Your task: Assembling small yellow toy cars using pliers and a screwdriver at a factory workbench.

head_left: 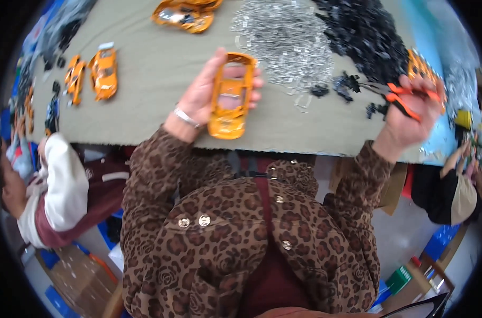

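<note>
Orange plastic gleams in my head view: a toy car body (231, 90) sits in the left hand (201, 93), over the grey-green cloth (151, 69) near its front edge. I see that hand curled around the shell, thumb along the left side and fingertips showing past the right side, so the grip is closed about it. I cannot tell how hard it presses. A pale bracelet (187, 116) circles the wrist.

At the right, the right hand (409, 124) has its fingers bent around orange-handled pliers (402, 106). The handles are spread apart and the metal nose points left; I cannot tell whether its jaws meet. Loose black pieces (342, 87) lie just beside that nose, below a big heap of black parts (365, 40).

Further in, I have a broad heap of silvery wire pieces (283, 42) between the two hands. More orange car bodies (188, 18) lie at the top, and a pair of orange cars (104, 74) rests side by side on the left. Beyond the pair, a person in a white-sleeved maroon jacket (66, 172) sits at the table's left.
</note>
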`<state>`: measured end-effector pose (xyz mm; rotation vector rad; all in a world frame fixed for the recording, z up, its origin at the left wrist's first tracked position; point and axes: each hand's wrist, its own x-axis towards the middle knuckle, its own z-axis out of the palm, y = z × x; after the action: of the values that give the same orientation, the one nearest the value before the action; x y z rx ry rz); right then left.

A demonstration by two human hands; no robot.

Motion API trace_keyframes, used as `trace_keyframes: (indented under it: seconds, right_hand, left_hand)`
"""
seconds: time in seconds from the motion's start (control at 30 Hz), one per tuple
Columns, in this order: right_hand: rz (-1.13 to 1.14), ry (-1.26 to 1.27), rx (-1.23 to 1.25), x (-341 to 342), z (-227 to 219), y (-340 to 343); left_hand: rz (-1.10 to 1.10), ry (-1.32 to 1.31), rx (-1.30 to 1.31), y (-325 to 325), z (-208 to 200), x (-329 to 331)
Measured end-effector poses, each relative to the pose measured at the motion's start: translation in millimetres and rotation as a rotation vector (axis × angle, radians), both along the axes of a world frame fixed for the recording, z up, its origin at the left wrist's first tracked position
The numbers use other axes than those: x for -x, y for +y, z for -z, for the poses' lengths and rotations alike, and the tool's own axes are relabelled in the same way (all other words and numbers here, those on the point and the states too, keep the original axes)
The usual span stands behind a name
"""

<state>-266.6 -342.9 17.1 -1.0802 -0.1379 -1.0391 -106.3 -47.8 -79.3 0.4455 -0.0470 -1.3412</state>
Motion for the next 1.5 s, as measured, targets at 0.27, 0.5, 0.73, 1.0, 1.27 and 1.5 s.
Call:
trace_keyframes:
  seconds: [0.27,0.5,0.73,1.0,1.27,1.5]
  right_hand:
    - [-0.402,-0.098,-0.073,-53,13,104]
    - [-0.471,-0.051,-0.069,-74,37,123]
    - [-0.461,-0.023,0.106,-76,34,126]
    - [-0.574,0.031,0.263,-83,25,150]
    - [-0.428,0.295,0.225,-77,0,171]
    - [-0.508,0.278,0.15,-94,12,158]
  left_hand:
    - [-0.121,-0.104,0.071,-14,6,2]
    - [-0.121,-0.113,0.006,-17,1,3]
    - [-0.078,-0.122,0.084,-17,3,3]
    - [-0.142,-0.186,0.058,-15,5,1]
    - [-0.205,-0.294,0.064,-17,4,3]
    - [-0.203,-0.228,0.053,-16,3,7]
